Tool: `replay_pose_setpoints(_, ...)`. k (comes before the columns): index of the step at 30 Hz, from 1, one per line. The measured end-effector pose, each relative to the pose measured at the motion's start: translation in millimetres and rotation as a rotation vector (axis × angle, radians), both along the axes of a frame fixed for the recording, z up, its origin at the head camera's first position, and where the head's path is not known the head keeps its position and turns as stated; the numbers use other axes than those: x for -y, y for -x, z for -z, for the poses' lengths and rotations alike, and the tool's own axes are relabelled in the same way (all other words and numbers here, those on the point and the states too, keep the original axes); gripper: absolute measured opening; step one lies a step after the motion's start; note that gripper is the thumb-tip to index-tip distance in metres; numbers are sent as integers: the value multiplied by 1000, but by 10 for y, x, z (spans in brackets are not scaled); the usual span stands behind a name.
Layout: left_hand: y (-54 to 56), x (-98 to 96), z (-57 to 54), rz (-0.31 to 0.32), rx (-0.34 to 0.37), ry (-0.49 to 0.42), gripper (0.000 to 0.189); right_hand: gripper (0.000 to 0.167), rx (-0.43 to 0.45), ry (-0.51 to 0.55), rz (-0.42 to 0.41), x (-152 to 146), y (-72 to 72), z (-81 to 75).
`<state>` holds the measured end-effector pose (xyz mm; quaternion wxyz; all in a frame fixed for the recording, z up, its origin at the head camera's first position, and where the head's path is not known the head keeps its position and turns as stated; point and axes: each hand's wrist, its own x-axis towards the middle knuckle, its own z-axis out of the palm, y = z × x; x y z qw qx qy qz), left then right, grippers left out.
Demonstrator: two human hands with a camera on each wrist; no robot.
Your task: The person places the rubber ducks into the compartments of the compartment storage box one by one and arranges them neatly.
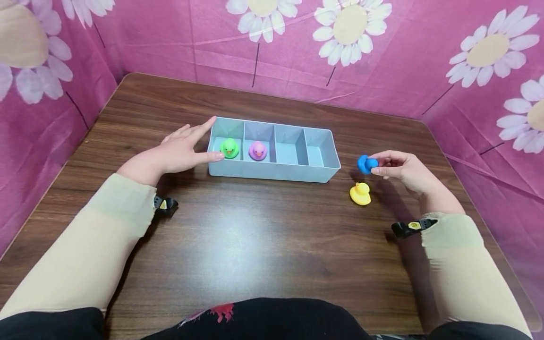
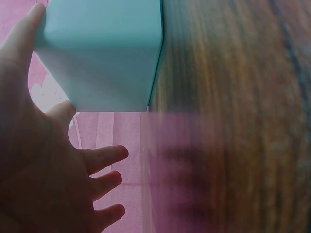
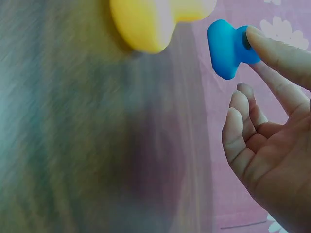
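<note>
In the head view my right hand (image 1: 399, 170) pinches a blue toy duck (image 1: 367, 164) between thumb and forefinger, off the table. The right wrist view shows that blue duck (image 3: 226, 48) too, with the other fingers bent below it. A yellow toy duck (image 1: 360, 194) lies on the table just nearer to me. My left hand (image 1: 180, 148) spreads at the left end of a pale grey-blue divided box (image 1: 272, 172), thumb on its front rim and forefinger at the back corner. A green duck (image 1: 229, 148) sits in the leftmost compartment, and a pink duck (image 1: 258, 150) in the one beside it.
The box stands on a dark wooden table (image 1: 238, 245), its two right compartments (image 1: 291, 146) holding nothing. Behind and beside the table hangs pink cloth (image 1: 289, 71) with white flowers. A black wrist strap piece (image 1: 408, 228) juts from the right cuff.
</note>
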<state>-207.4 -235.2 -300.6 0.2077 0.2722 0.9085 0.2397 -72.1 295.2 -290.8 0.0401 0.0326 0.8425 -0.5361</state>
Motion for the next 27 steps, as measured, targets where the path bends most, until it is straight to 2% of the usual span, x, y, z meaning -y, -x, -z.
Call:
replay_pose_setpoints(5,4,5,7,-5,-7,-1,97,29,-18,121,11,101,115,-112)
replay_pose_setpoints(13,-8,-2,4,-8,-6,-2,97,29,-42,170,31,365,288,-331)
replay_pose_setpoints(19,5,-4,12,-7,-12,0,97,27,-55,128,13,574,436,-420)
replay_pose_setpoints(27,8,-3,17,-7,-17,-2,97,25,-71,30,-63,823,568,-445)
